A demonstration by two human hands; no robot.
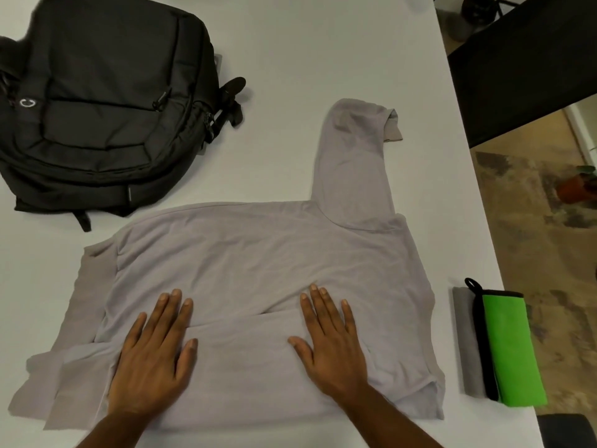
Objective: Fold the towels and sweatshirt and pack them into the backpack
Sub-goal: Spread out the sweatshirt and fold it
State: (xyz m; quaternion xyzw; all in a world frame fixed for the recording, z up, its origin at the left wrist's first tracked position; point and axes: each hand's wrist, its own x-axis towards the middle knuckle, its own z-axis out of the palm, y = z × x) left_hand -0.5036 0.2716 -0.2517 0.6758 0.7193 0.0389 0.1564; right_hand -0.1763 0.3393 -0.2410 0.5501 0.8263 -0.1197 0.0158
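- Two flat hands press on the pale grey sweatshirt, which lies spread across the near middle of the white tabletop.
- One sleeve of the sweatshirt is folded across the lower body, and both palms rest on that folded band; the other sleeve stretches straight away from the person, its cuff turned over at the far end.
- The left hand lies palm down, fingers straight and slightly spread, gripping nothing.
- The right hand lies the same way just to the right, fingers extended, thumb pointing inward, also holding nothing.
- The sweatshirt's hem side shows loose layered edges at the left, close to the tabletop's near edge.
- Folded towels sit well apart to the right near the tabletop's edge: a green towel with black trim and a small black loop lies over a grey towel, only a strip of which shows along its left side.
- The black backpack lies at the far left of the tabletop, front pockets up, zips appearing closed, apart from the sweatshirt.
- Beyond the right edge lie patterned flooring and dark furniture.
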